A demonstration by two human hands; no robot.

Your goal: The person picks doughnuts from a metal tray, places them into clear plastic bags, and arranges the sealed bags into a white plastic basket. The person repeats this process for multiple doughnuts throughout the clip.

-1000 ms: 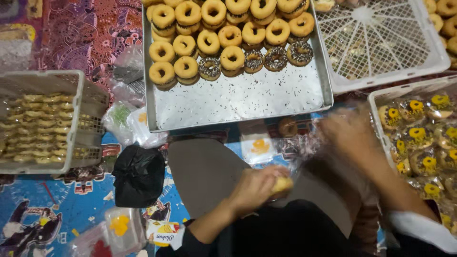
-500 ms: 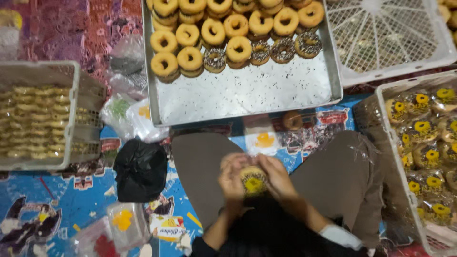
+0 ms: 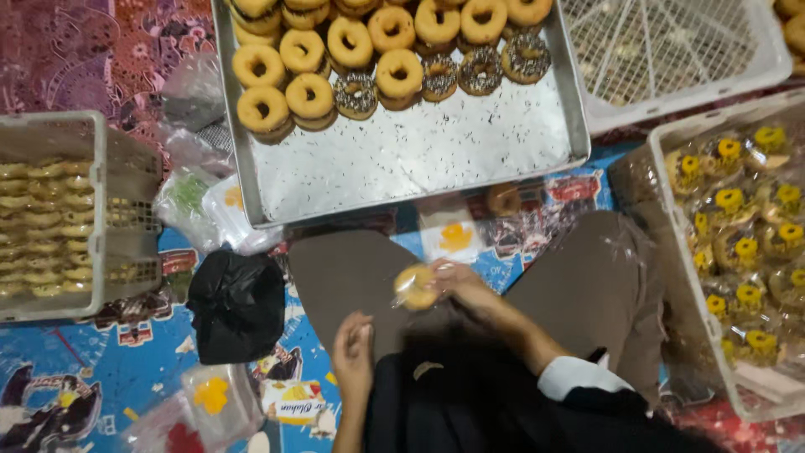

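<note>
My right hand (image 3: 461, 281) holds a glazed doughnut in a clear plastic wrapper (image 3: 417, 287) over my left knee. My left hand (image 3: 353, 351) rests lower, close to my body, with nothing in it and its fingers loosely curled. A metal tray (image 3: 436, 155) lies on the floor just beyond my knees. Rows of yellow-glazed and chocolate-sprinkled doughnuts (image 3: 377, 54) fill its far half, while the near half is bare with crumbs.
A white crate (image 3: 671, 252) at my right holds several wrapped doughnuts with yellow tags (image 3: 742, 252). An upturned white lattice crate (image 3: 671, 50) lies at the far right. A grey crate of stacked pastries (image 3: 50, 218) stands at the left, by a black bag (image 3: 237, 304) and loose plastic wrappers (image 3: 201, 210).
Both hands were together on the doughnut over my lap. Now my left hand has let go and dropped back toward my body, and my right hand alone holds the wrapped doughnut.
</note>
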